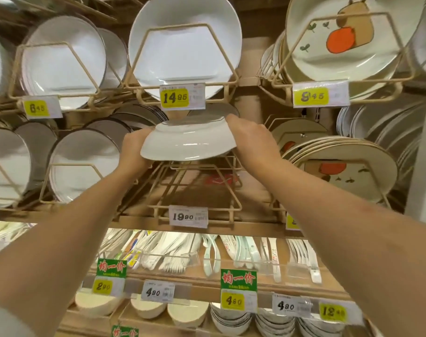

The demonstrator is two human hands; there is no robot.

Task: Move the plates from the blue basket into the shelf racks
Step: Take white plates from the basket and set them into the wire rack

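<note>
Placing step, by the look of the pose: one white plate (187,142) up at the racks, not yet set down. Held between both hands, underside toward the camera, near rim low and far edge lifted, just above and partly in front of the wire rack (195,186) behind the 19.90 price tag (188,216). Left grip (134,148) curled round the left rim, fingertips hidden behind the plate. Right grip (251,139) pinching the right rim, fingers over the upper edge. No contact to be seen between plate and rack wires, though hard to tell at the far edge. Rack bare at the front; something grey and round behind the plate's far edge, perhaps another plate, unclear. Blue basket out of view, so no telling how many plates remain.

Next, most likely: tip the plate upright, face outward, and lower it into the wire frame until the rim seats on the bottom wires. Little room overhead, with the 14.95 price tag (174,97) and the upper rack (178,26) close above the far edge. Neighbours near on both sides too: dark-rimmed plates (83,161) to the left, animal-pattern plates (341,166) beside the right wrist. Glazed and smooth, probably slippery; best to hold firm with both grips until the wires take the weight, then release one side at a time.
</note>
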